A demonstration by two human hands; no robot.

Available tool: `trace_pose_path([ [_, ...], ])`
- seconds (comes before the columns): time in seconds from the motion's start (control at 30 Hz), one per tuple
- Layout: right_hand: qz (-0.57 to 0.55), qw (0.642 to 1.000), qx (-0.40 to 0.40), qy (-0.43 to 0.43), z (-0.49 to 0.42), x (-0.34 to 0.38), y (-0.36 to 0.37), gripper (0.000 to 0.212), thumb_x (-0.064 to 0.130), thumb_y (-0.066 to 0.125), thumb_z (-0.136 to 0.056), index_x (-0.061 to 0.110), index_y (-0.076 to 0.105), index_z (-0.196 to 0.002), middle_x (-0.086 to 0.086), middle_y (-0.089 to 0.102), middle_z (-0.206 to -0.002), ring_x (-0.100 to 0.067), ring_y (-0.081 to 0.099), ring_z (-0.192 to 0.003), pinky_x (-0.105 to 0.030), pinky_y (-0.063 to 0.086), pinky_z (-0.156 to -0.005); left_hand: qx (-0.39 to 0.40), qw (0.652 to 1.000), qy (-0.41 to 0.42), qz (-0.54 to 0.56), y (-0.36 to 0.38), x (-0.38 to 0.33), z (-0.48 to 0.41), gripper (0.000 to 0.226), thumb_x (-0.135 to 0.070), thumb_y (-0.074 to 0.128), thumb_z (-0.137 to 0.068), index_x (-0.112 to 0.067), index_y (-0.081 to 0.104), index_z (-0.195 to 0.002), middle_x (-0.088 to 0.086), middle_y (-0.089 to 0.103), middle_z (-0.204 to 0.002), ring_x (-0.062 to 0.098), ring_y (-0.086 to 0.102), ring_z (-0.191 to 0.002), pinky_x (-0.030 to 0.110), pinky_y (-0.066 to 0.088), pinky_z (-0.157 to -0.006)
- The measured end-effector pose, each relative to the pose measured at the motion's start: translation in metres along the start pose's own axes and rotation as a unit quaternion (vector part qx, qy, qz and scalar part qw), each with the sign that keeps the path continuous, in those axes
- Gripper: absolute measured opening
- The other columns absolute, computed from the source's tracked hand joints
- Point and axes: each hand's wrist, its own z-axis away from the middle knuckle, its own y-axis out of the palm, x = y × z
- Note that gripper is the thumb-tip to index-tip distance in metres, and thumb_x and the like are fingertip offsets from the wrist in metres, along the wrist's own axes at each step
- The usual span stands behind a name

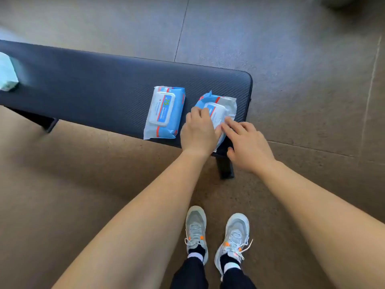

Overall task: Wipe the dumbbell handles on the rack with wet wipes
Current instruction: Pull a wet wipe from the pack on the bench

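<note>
Person stands at a long black padded worktop (93, 84), seen from above, both bare forearms stretched out to a crumpled pack (226, 104) of wet wipes lying near the worktop's right end. The left grip (198, 132) is closed on this pack: its fingers curl over the left side and the edge of the white lid, knuckles raised. The right grip (248, 142) is open, fingers straight and slightly spread, fingertips touching the wrapper at the pack's near right corner, thumb hanging past the worktop's front edge. The pack sits askew, its blue-and-white wrapper puckered at the far corner.

Just beside it on the left lies a flat pack (164, 112) of the same blue, white and red design, its white lid facing up and closed. At the worktop's far left, cut by the frame's edge, rests a pale green object (7, 74), too blurred to identify.

A black leg (225, 167) stands under the worktop's right end, just below the right grip. Brown speckled floor (73, 184) lies on the person's side of the worktop, grey tiles beyond it. Grey trainers (195, 228) with white laces and orange accents point toward the worktop, above dark trouser cuffs.
</note>
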Motion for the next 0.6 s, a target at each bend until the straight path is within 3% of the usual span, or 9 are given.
trace_pose_path([
  [0.1,-0.015,0.999,-0.035,0.006,0.0,-0.006,0.009,0.074,0.019,0.065,-0.081,0.019,0.041,-0.151,0.004,0.033,-0.161,-0.032,0.041,-0.132,-0.047,0.047,-0.094,-0.025,1.0,-0.008,0.018,0.004,0.006,-0.005,0.056,-0.054,0.067,-0.088,-0.008,0.059,-0.119,0.013,0.054,-0.119,0.033,0.054,-0.109,0.046,0.049,-0.08],
  [0.23,0.006,0.999,-0.033,-0.009,0.001,-0.015,0.015,0.079,0.015,0.065,-0.079,0.02,0.039,-0.153,0.006,0.033,-0.161,-0.031,0.041,-0.132,-0.046,0.048,-0.094,-0.013,1.0,0.007,0.013,0.0,0.008,-0.01,0.054,-0.053,0.063,-0.09,-0.008,0.058,-0.119,0.013,0.055,-0.118,0.033,0.055,-0.107,0.045,0.049,-0.083],
  [0.4,0.006,1.0,-0.03,0.001,-0.001,-0.009,0.007,0.069,0.023,0.066,-0.08,0.02,0.049,-0.146,0.005,0.041,-0.156,-0.031,0.046,-0.127,-0.045,0.051,-0.091,-0.04,0.994,-0.01,0.101,-0.019,0.011,-0.015,0.029,-0.025,0.047,-0.101,-0.008,0.055,-0.123,0.018,0.068,-0.111,0.042,0.063,-0.103,0.047,0.044,-0.084],
  [0.5,-0.018,0.998,-0.049,0.027,-0.007,0.0,-0.002,0.048,0.032,0.058,-0.09,0.021,0.057,-0.137,0.004,0.052,-0.146,-0.029,0.051,-0.119,-0.043,0.048,-0.092,-0.048,0.986,-0.028,0.156,-0.031,0.031,-0.014,0.032,-0.006,0.04,-0.1,-0.012,0.047,-0.13,0.015,0.065,-0.117,0.043,0.06,-0.1,0.045,0.04,-0.079],
  [0.6,-0.031,0.996,-0.057,0.053,-0.014,0.008,-0.011,0.04,0.031,0.051,-0.094,0.021,0.056,-0.133,0.0,0.063,-0.126,-0.029,0.054,-0.108,-0.043,0.046,-0.088,-0.039,0.986,0.015,0.162,-0.029,0.045,-0.004,0.032,-0.001,0.042,-0.096,-0.009,0.054,-0.124,0.013,0.064,-0.117,0.041,0.058,-0.102,0.045,0.038,-0.081],
])
